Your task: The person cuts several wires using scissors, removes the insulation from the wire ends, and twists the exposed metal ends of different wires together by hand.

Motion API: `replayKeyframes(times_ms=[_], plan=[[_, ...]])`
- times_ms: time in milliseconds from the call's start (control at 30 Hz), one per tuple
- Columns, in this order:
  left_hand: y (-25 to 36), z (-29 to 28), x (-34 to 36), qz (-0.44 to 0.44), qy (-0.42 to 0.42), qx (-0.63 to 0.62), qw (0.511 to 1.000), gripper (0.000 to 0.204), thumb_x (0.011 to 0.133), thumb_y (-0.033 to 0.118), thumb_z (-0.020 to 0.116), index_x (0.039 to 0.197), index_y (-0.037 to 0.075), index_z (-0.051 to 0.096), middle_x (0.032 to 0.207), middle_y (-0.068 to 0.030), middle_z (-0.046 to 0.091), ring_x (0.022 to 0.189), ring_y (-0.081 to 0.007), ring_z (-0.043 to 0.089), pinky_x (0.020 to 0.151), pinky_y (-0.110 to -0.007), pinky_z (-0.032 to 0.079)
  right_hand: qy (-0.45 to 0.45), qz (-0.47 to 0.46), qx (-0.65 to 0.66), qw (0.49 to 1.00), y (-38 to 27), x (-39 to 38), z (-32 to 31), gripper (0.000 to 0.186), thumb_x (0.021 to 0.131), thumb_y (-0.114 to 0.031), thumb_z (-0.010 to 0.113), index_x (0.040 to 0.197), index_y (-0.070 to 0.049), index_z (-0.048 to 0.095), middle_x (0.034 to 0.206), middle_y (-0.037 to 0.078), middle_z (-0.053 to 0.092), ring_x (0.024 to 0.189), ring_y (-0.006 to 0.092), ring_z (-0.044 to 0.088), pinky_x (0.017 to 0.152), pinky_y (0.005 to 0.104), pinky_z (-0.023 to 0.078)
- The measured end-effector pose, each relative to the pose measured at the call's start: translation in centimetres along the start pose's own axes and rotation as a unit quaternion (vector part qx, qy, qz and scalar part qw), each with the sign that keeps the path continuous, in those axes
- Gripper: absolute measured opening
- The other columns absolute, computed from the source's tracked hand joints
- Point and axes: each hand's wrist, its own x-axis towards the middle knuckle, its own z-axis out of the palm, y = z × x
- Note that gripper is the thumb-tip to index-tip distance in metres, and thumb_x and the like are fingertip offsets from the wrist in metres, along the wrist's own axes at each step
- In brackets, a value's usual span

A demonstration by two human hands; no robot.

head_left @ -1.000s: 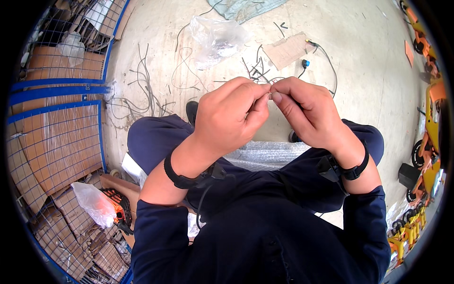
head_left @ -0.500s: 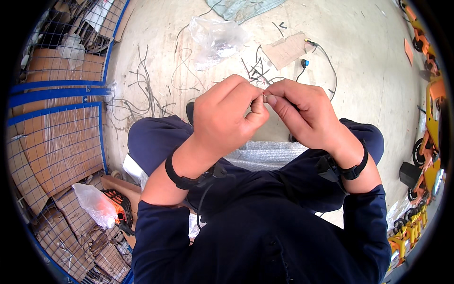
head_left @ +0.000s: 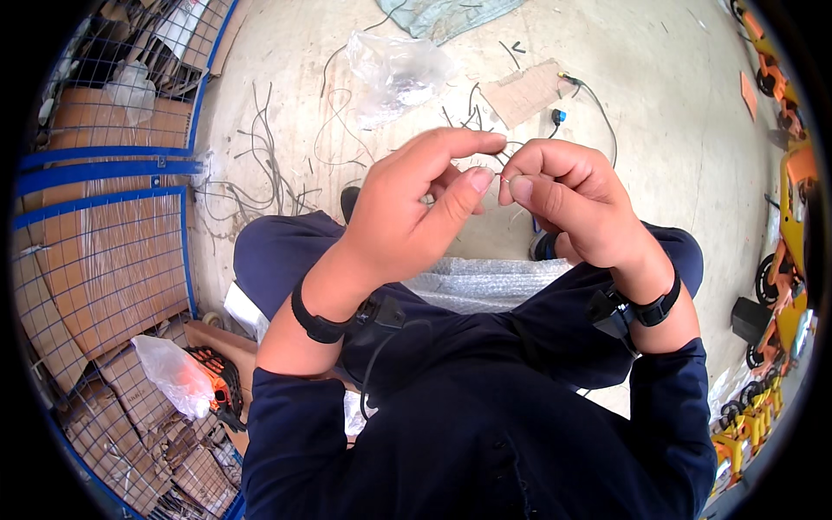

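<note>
In front of me my two hands nearly meet above the floor. My right hand (head_left: 568,204) is closed, thumb and forefinger pinching a thin wire (head_left: 500,178) whose short end shows at the fingertips. My left hand (head_left: 416,195) has its forefinger stretched out above and apart from the thumb, while the other fingers curl behind. Its thumb tip is right beside the wire; whether they touch is too small to tell. Below the hands, between my legs, lies a sheet of bubble wrap (head_left: 485,284).
Dark cut cables (head_left: 273,165) lie on the floor at left. Beyond my hands are a clear plastic bag (head_left: 394,74), a cardboard piece (head_left: 523,93) and a cable with a blue connector (head_left: 558,116). A blue mesh cage (head_left: 104,165) stands left; orange-yellow wheeled frames (head_left: 793,208) line the right.
My left forefinger has lifted away from its thumb, and the fingertips have parted. My right hand has shifted slightly right and nearer to me, still pinching the wire.
</note>
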Motion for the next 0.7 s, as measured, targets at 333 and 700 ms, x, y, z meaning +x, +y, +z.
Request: replayKeyframes(times_ms=[333,700], plan=[[-0.3,-1.0,0.4,0.203,-0.021,0.225,0.953,0.016,0.076,-0.005,0.069,0.091,-0.001,0.068,0.082,-0.0110,0.064,0.066,-0.0160,0.061,0.057,-0.024,0.047,0.025,0.055,-0.079,0.995,-0.6,0.0,0.3,0.011,0.093,-0.009,0.057,0.093,-0.001,0.064,0.069,-0.007,0.052,0.064,0.0013,0.040,0.056,0.0197,0.034],[-0.6,-1.1,0.7,0.247,-0.012,0.224,0.942,0.018,0.075,-0.007,0.069,0.091,-0.001,0.068,0.080,-0.0120,0.065,0.067,-0.0188,0.063,0.057,-0.026,0.048,0.041,-0.012,-0.169,0.985,0.2,-0.1,0.3,0.009,0.090,-0.006,0.058,0.092,0.000,0.065,0.065,-0.006,0.051,0.059,0.0011,0.039,0.052,0.0202,0.034]])
